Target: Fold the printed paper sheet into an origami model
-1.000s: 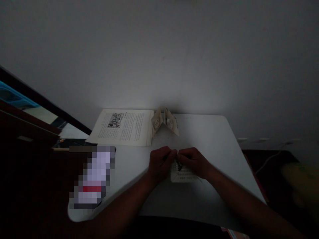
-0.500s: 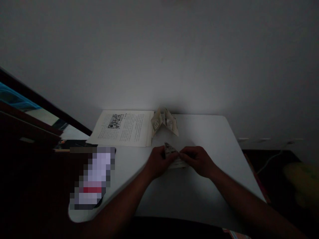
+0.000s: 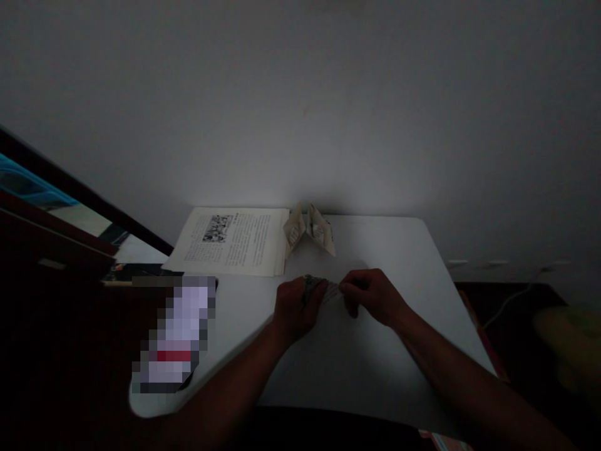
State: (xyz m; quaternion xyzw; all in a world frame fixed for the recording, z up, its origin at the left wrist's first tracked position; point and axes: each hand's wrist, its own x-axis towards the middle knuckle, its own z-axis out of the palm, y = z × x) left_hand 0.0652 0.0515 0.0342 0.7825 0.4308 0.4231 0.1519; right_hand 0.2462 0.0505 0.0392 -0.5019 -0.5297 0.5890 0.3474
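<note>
A small folded piece of printed paper [image 3: 332,292] is stretched between my two hands over the white table. My left hand [image 3: 295,308] is closed around its left part, the thumb lying across the front. With thumb and forefinger, my right hand [image 3: 370,292] pinches the paper's right end. Parts of the paper are hidden behind my left fingers. Just beyond my hands stands a folded paper shape [image 3: 320,233] with open, pointed pockets, made of printed paper too.
A stack of printed pages [image 3: 248,247] lies at the table's back left, by the wall. On the left edge rests a blurred-out phone-like object [image 3: 173,338]. The white table [image 3: 399,244] has a dark gap at its right, with a cable [image 3: 509,300].
The folded paper has been turned and lifted slightly; its upright point is lower now. My right hand has shifted up a little, and its lower fingers have curled down.
</note>
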